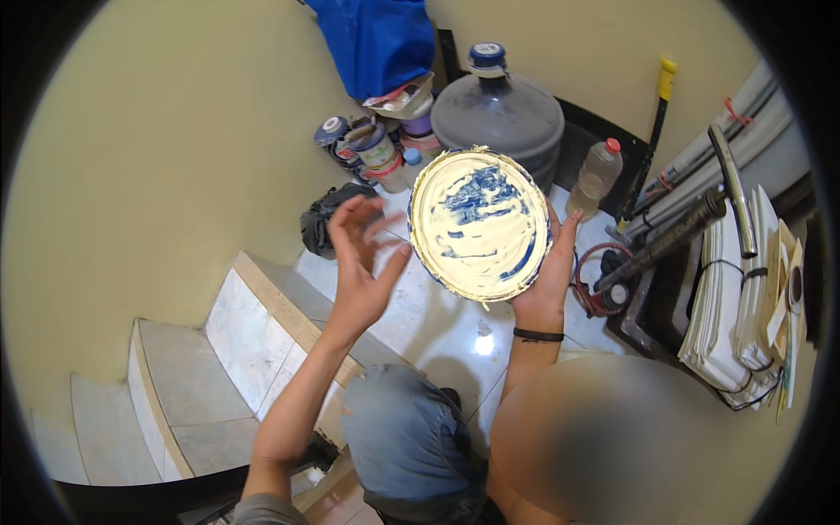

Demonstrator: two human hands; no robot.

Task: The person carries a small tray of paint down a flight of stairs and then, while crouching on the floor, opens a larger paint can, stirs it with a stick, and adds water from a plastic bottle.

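Note:
My right hand [546,276] grips a round paint bucket lid [479,225] by its right edge, with the thumb pointing up along the rim. Thick cream-coloured paint coats the face turned towards me, and blue shows through in patches. Just left of the lid, my left hand [363,267] holds nothing. Its fingers are apart and slightly blurred, and the thumb is close to the lid's rim. The fingers of my right hand are mostly hidden behind the lid.
Behind the lid stand a large water jug [503,109], paint cans [374,147] and a plastic bottle [598,175]. Tiled steps [197,381] descend at left. On the right are a floor pump [674,232], bundled papers [722,289] and a yellow-handled tool [662,96]. A black bag [325,219] lies by the wall.

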